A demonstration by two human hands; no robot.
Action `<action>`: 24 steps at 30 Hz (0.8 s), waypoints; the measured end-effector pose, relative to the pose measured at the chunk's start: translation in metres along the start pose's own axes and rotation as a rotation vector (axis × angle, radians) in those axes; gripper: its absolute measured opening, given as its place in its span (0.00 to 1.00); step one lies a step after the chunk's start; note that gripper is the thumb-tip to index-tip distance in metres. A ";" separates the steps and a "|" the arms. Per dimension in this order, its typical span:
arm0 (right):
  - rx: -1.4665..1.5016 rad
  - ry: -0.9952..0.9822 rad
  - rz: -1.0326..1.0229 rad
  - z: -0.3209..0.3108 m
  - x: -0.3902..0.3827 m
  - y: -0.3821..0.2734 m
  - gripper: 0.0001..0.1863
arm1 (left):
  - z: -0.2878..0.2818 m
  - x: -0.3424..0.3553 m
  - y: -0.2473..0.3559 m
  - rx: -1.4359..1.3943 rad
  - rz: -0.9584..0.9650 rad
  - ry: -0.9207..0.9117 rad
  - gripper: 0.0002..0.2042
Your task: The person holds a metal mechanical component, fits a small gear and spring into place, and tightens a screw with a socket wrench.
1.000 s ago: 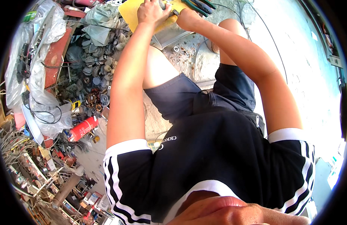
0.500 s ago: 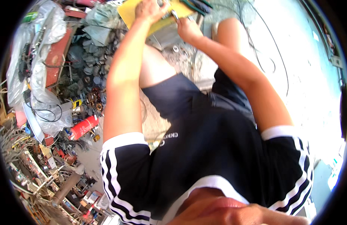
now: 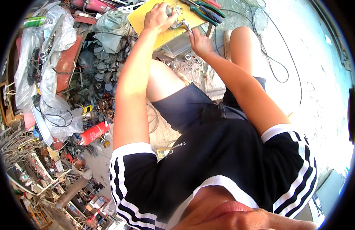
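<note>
My left hand [image 3: 157, 18] rests over a yellow-topped low table [image 3: 138, 19], fingers curled round a rounded grey metal piece [image 3: 169, 10]. In my right hand [image 3: 201, 43], at the table's near right edge, is a short tool with a shiny metal end [image 3: 187, 25]; the fist hides its grip, and I cannot tell its exact kind. That metal end points toward small metal parts [image 3: 176, 25] near my left hand. Beyond them lies a pair of pliers with green handles [image 3: 202, 14], beside a dark blue-black handle [image 3: 210, 13].
A red handle [image 3: 213, 4] shows at the top. Black cables [image 3: 267, 57] run over the pale floor on the right. On the left are a heap of grey scrap pieces [image 3: 102, 63], plastic sheeting [image 3: 64, 27] and a red cylinder [image 3: 94, 132]. A metal ring [image 3: 187, 57] lies below the table.
The whole view has shifted, so the table and both hands appear lower and further right, with more of the tabletop showing. Both hands keep their holds.
</note>
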State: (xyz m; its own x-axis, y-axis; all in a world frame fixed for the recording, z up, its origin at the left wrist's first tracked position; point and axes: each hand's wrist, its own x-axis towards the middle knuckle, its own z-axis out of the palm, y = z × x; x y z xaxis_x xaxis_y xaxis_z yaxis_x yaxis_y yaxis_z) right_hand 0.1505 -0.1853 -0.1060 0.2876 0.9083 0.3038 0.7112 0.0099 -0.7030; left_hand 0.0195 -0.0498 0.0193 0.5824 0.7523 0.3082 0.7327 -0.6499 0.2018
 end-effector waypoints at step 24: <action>0.319 0.055 0.142 -0.032 -0.005 -0.038 0.16 | -0.008 0.019 -0.023 -0.242 -0.058 -0.124 0.25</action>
State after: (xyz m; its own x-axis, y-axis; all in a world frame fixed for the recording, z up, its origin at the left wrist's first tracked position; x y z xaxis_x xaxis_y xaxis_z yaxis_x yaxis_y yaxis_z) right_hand 0.1420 -0.2032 -0.0601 0.4095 0.8863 0.2161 0.4279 0.0226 -0.9035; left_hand 0.0112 -0.0215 0.0282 0.5913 0.7869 0.1765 0.6694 -0.6009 0.4368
